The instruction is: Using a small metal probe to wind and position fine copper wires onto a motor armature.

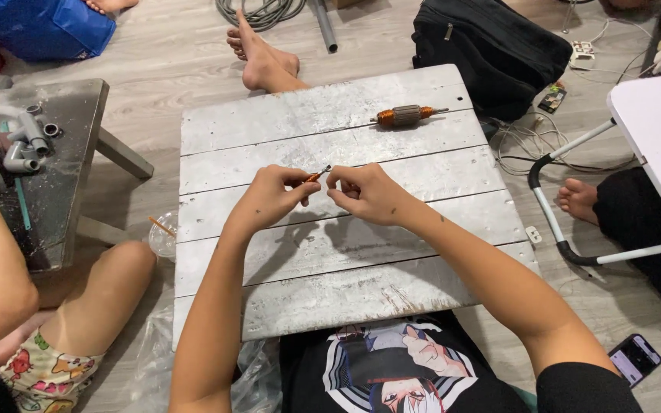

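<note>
Here the person sits on the floor behind a low board table (346,252) of pale grey planks and works with both hands raised just above its middle. The left hand (269,200) is closed in a pinch around a small orange-handled tool (315,177), probably a little screwdriver, whose metal tip points up and to the right. The right hand (365,193) is curled, its fingertips (336,182) pressed together on something tiny at the tool's tip; what that piece is cannot be told from this view.

To do this fine work well, it seems wise to keep the two hands close, as they are, so that one steadies the other, and to turn the tool with the fingers alone and not from the wrist. A light grip on the small piece should keep it from slipping and dropping between the planks.

Both forearms reach forward from the body and converge, elbows out, wrists bent slightly inward, neither resting on the planks. A motor armature (409,115) with copper windings lies untouched near the table's far edge, well apart from the hands.
</note>
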